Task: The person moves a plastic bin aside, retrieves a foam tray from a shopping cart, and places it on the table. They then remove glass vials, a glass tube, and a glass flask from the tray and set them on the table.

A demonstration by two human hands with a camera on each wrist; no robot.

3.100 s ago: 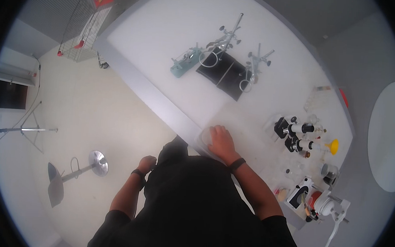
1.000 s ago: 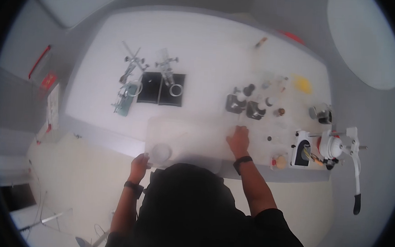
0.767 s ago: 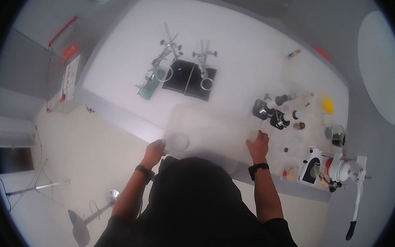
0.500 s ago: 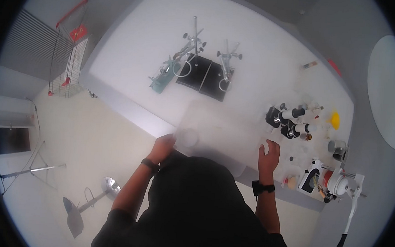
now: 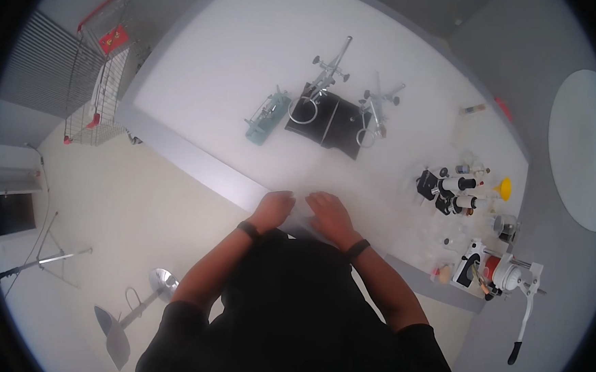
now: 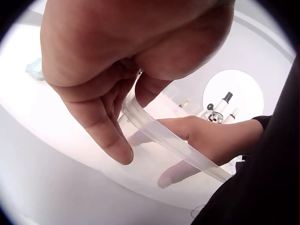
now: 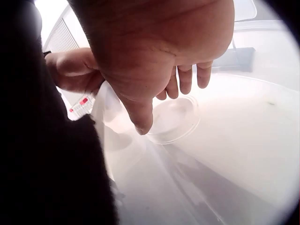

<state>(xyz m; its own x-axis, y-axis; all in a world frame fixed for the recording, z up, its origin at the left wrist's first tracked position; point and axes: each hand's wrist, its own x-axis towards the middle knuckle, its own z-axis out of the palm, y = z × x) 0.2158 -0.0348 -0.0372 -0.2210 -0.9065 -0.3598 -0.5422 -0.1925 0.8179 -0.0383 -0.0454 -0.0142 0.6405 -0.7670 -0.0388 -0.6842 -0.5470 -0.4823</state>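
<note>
My left hand (image 5: 274, 210) grips the rim of a translucent plastic bin (image 6: 180, 146) at the table's near edge, with thumb and fingers on either side of it. Close beside it, my right hand (image 5: 330, 219) reaches in over the bin, its thumb and fingers spread apart. In the right wrist view, that hand overlaps a clear round shallow dish (image 7: 180, 119), its thumb tip right at the dish's near rim. The left wrist view shows the right hand partly through the bin's cloudy wall.
On the white table (image 5: 217, 58) lie two ring stands on black bases (image 5: 339, 120) and a teal instrument (image 5: 266, 119). To the right stand microscopes (image 5: 448, 188), a yellow funnel (image 5: 504, 189), glassware and a lever press (image 5: 504, 273). A stool (image 5: 130, 312) stands on the floor at left.
The right hand has moved left from the bin's right side to beside the left hand. Earlier, the left hand came up from below the table edge to the bin. The head view has turned.
</note>
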